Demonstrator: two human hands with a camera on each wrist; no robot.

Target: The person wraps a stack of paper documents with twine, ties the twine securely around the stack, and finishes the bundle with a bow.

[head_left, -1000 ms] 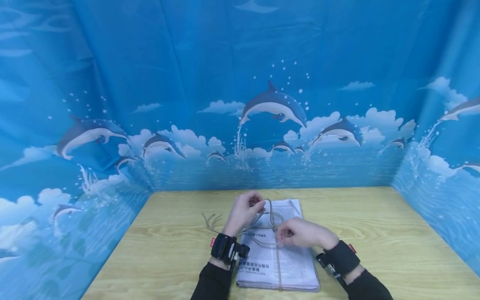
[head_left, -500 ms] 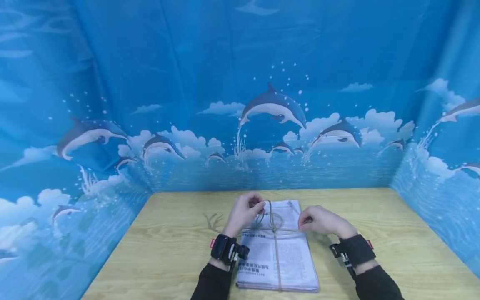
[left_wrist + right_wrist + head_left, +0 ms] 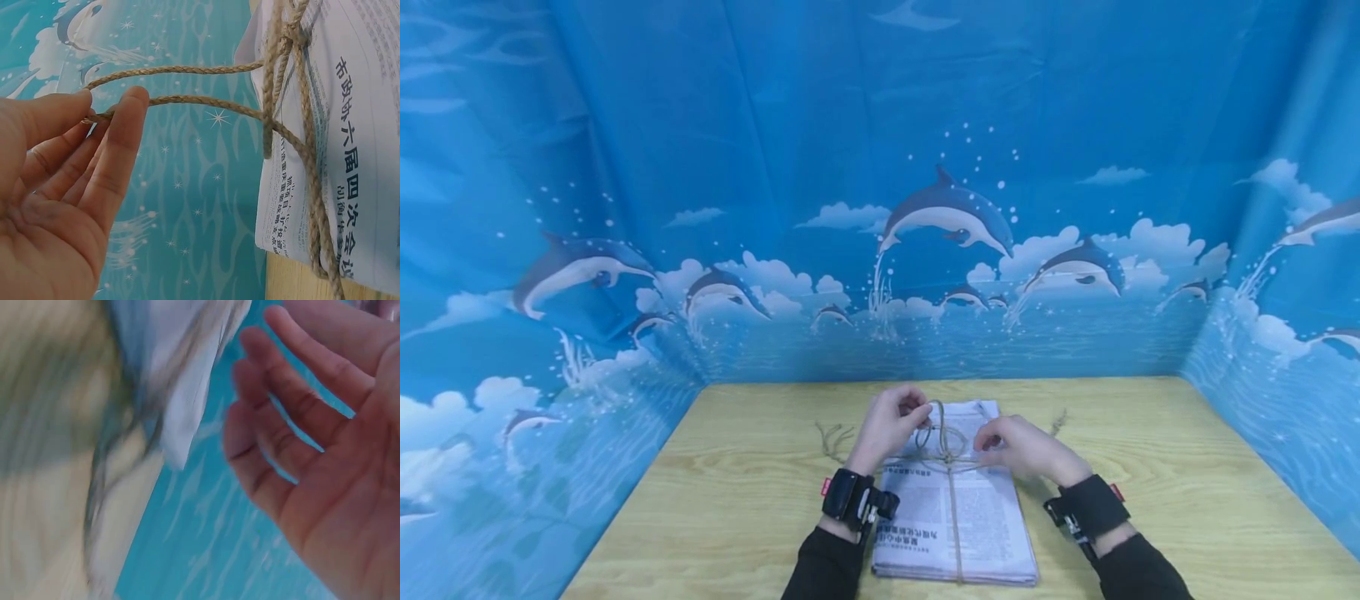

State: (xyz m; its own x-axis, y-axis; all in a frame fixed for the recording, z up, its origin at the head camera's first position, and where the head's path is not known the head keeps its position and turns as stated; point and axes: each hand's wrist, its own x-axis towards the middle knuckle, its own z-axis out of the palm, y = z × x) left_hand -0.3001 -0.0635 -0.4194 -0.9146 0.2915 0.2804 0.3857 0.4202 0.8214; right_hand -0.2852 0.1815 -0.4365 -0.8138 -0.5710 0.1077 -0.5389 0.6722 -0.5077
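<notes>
A stack of folded newspapers (image 3: 992,525) lies on the table, wrapped crosswise with brown twine (image 3: 954,533) that meets in a knot near its far half. My left hand (image 3: 891,421) pinches a raised loop of the twine between thumb and index finger; in the left wrist view both strands of this loop (image 3: 187,70) run from the fingertips to the knot (image 3: 294,34). Over the stack's right edge, close to the knot, hovers my right hand (image 3: 1018,446). Its fingers (image 3: 300,406) are loosely bent and nothing shows between them in the blurred right wrist view.
Frayed twine ends (image 3: 833,442) trail off left of the stack, and another frayed end (image 3: 1059,422) lies beyond the right hand. The wooden table (image 3: 1165,467) is enclosed by a blue dolphin-printed curtain (image 3: 820,167).
My right hand drew twine out to the right past the stack's edge, then let it go and came back left toward the knot. The left hand keeps its hold on the loop.
</notes>
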